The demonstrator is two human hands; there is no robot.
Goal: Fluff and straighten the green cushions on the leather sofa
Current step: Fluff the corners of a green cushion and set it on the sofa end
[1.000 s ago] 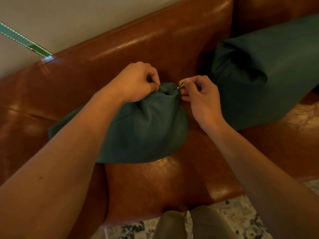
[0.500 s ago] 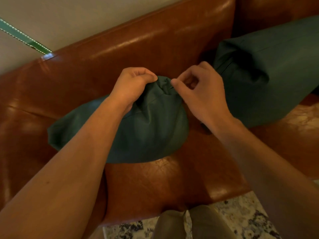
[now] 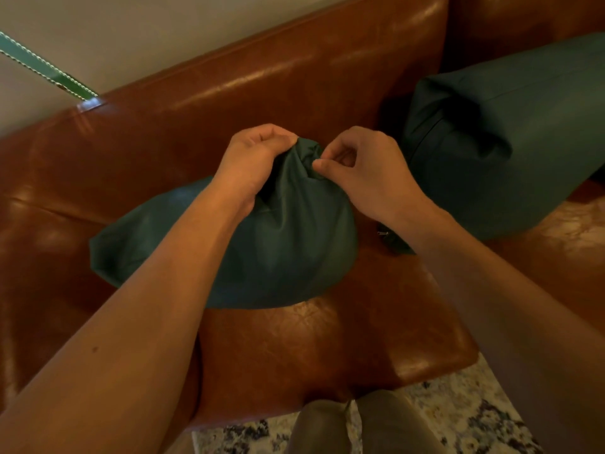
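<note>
Since half a second ago little has shifted: both hands have stayed bunched on the far corner of the near green cushion (image 3: 281, 250), the right one edging slightly closer to the gathered fabric. Left hand (image 3: 252, 158) has its fingers curled around the puckered corner, gripping it. Right hand (image 3: 363, 172) pinches the same corner between thumb and forefinger. Two green cushions are in view: this one lies on the seat of the leather sofa (image 3: 294, 348) against the backrest, and the second cushion (image 3: 510, 136) leans on the backrest further right, apart from the first. One green strap (image 3: 42, 72) crosses the wall at far left. Near, a patterned rug (image 3: 458, 417) shows.
</note>
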